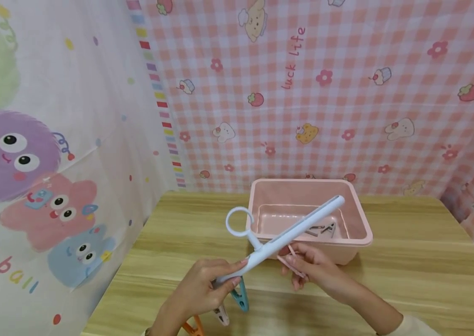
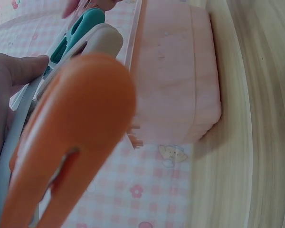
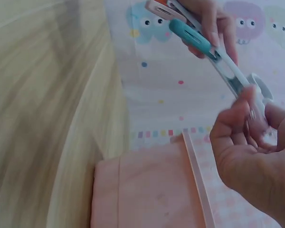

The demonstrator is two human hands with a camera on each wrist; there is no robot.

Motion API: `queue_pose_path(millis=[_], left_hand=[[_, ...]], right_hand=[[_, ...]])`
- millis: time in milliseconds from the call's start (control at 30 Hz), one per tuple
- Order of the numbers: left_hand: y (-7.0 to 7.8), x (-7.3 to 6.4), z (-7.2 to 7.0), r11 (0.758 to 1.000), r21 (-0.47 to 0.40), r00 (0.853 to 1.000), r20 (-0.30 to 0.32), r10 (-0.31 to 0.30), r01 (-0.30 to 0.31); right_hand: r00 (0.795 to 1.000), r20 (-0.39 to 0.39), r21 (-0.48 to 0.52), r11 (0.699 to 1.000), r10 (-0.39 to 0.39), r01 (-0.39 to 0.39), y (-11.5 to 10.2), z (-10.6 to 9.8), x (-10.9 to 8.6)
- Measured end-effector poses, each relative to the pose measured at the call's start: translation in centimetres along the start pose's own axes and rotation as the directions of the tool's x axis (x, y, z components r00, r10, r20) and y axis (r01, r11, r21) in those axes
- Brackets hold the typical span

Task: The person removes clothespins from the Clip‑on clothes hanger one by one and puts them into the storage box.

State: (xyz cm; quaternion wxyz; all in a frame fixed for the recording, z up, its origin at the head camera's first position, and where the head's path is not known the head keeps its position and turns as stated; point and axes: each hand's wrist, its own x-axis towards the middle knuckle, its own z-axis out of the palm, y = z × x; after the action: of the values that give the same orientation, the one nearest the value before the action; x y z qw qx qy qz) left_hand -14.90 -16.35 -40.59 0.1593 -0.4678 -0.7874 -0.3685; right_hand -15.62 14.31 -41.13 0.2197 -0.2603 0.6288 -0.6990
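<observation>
Left hand [image 1: 207, 284]: clamped on the near-left end of a pale blue bar [image 1: 300, 227], thumb on the near side, fingers on the far side. I hold the bar aslant; its free end points to the far right, across the near rim of a pink bin [image 1: 356, 212] as seen from my head. A ring [image 1: 239, 208] on a short stem stands off the bar's far-left side, its loop just left of the bin.

Right hand [image 1: 317, 266]: thumb and fingers together, pinching a pink clip [image 1: 291, 266]. The clip lies at the bar's near edge, around mid-length, in front of the bin. Whether its jaws have caught the bar, I cannot tell; my right wrist view is blurred there.

Three further clips hang below the bar by my left hand. Order, from the hand's right side toward the near left: teal clip [image 1: 242, 298], pale clip [image 1: 221, 315], orange clip [image 1: 195, 329]. The orange one looms largest in the left wrist view.

Inside the bin, toward the right of its floor, lie small greyish clips [image 1: 328, 228], partly behind the bar. Bin rests on the wood-grain table [image 1: 409, 261], at its far side. Behind: pink checked cloth [image 1: 346, 107]; to the left, white cartoon cloth [image 1: 128, 107].
</observation>
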Motion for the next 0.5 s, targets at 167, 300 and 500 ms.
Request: queue_pose_path(millis=[167, 300, 500], left_hand=[[0.1, 0.1, 0.0, 1.000, -0.001, 1.000, 0.002, -0.003, 0.003], [0.0, 0.0, 0.1, 1.000, -0.005, 1.000, 0.007, -0.004, 0.004], [0.0, 0.0, 0.2, 1.000, -0.009, 1.000, 0.015, 0.001, -0.001]], right_hand=[[0.993, -0.051, -0.067, 0.993, -0.102, 0.098, 0.6, 1.1, 0.4], [0.987, -0.068, -0.111, 0.985, -0.144, 0.136, 0.9, 1.5, 0.4], [0.992, -0.066, -0.125, 0.988, -0.104, 0.095, 0.6, 1.5, 0.1]])
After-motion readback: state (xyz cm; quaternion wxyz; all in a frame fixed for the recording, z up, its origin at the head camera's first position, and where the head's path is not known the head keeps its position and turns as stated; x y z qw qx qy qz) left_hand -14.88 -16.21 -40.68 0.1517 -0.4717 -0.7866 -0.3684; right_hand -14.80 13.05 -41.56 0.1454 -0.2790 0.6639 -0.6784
